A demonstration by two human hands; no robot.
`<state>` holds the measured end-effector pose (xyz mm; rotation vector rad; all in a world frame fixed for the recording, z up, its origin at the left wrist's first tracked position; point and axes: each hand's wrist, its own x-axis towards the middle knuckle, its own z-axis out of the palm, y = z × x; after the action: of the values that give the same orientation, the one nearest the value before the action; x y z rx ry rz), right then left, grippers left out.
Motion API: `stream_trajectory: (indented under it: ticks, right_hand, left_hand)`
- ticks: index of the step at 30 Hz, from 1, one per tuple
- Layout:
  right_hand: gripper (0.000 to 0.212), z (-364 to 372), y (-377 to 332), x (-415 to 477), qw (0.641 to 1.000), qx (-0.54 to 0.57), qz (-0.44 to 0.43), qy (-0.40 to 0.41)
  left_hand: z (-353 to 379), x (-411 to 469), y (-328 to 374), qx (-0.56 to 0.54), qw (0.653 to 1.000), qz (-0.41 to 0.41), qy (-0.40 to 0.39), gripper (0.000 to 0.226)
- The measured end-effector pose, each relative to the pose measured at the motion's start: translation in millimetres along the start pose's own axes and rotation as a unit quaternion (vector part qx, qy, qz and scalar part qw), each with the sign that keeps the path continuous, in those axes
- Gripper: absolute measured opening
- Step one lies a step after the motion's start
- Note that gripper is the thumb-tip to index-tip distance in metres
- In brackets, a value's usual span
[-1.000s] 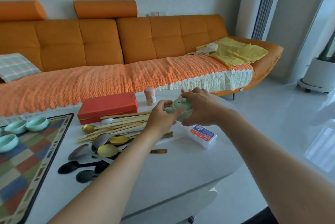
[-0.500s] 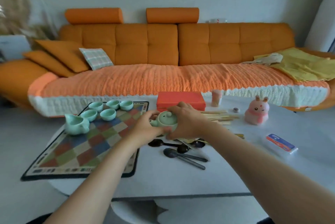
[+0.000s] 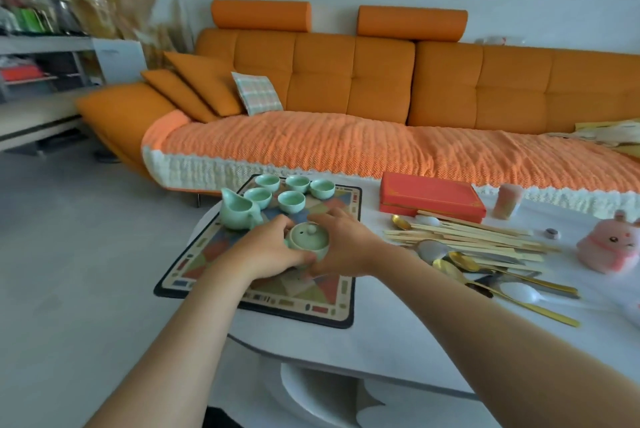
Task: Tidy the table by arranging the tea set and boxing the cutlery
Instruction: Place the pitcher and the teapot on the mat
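A pale green lidded teapot (image 3: 309,239) sits low over the patterned mat (image 3: 207,247), clasped from both sides by my left hand (image 3: 266,251) and my right hand (image 3: 346,244). Behind it on the mat stand a green pitcher (image 3: 237,214) and several small green cups (image 3: 291,201). To the right, a heap of wooden chopsticks (image 3: 474,237) and gold, silver and black spoons (image 3: 460,263) lies on the white table (image 3: 398,334). A closed red box (image 3: 429,196) lies behind the heap.
A pink rabbit toy (image 3: 611,247) and a small pink jar (image 3: 507,201) stand at the table's right. An orange sofa (image 3: 346,81) with a knitted throw runs behind the table. The table's front-left edge curves close to the mat.
Both hands have carried the teapot leftward from beside the chopsticks to over the mat, in front of the cups. My view has swung left with it.
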<state>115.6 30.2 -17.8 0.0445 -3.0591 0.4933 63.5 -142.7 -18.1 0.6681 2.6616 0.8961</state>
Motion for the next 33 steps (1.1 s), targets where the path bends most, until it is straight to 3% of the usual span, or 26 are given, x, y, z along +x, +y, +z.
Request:
stream_trajectory:
  ticks: [3,5,9,11,14,16,18,24,25,29,33]
  right_hand:
    - [0.102,8,-2,5,1.000,0.011,0.002,-0.004]
    - [0.102,6,1,6,1.000,0.018,0.000,-0.015]
    - [0.101,-4,8,11,0.998,0.045,0.010,-0.047]
    - [0.100,-5,8,13,0.997,0.051,0.025,-0.046]
    - [0.094,-4,5,13,0.995,0.074,0.060,-0.026]
    - [0.092,-1,4,14,0.993,0.078,0.085,-0.016]
    - [0.092,3,1,17,0.992,0.071,0.106,-0.006]
    - [0.096,17,-3,28,0.989,0.085,0.118,-0.005]
    - [0.097,17,-2,29,0.988,0.101,0.115,-0.007]
    - [0.105,16,-8,35,0.982,0.138,0.125,-0.014]
    - [0.104,22,-24,49,0.974,0.175,0.143,0.017]
  left_hand:
    - [-8,0,-9,0.017,1.000,0.015,-0.011,0.051]
    - [-18,0,-12,-0.023,0.999,0.018,0.034,0.041]
    - [-34,14,-28,-0.034,0.961,-0.004,0.274,0.025]
    - [-33,24,-39,-0.026,0.942,-0.052,0.331,0.040]
    - [-24,37,-51,-0.039,0.949,-0.118,0.289,0.080]
    - [-18,45,-55,-0.033,0.955,-0.135,0.260,0.095]
    - [-16,53,-56,-0.040,0.955,-0.137,0.259,0.095]
    - [-33,54,-60,-0.080,0.969,-0.122,0.201,0.065]
    - [-38,49,-62,-0.084,0.972,-0.124,0.179,0.066]
    - [-51,30,-75,-0.054,0.983,-0.141,0.107,0.107]
    - [-56,13,-82,-0.036,0.986,-0.137,0.084,0.103]
